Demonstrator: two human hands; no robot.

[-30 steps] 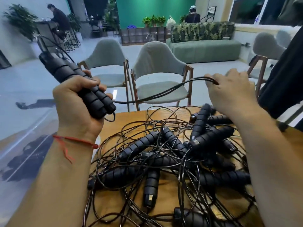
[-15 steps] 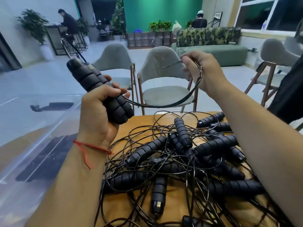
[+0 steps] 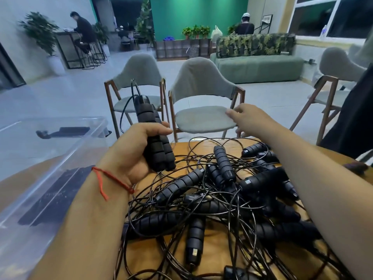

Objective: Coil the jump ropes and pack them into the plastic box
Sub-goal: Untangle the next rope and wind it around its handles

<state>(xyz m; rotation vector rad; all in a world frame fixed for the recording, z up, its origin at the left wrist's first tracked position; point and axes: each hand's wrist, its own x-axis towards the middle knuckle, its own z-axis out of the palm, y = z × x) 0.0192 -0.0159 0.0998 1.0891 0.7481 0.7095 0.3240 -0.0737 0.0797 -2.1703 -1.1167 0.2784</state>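
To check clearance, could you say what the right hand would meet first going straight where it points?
The right hand points leftward; likely the grey chair seat first, though depth is unclear.

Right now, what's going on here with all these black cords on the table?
A person is working through a tangled pile of jump ropes on a wooden table. Their left hand grips two black foam handles together, held upright. The right hand reaches out beyond the pile with relaxed fingers, holding nothing that shows. A clear plastic box sits at the left.
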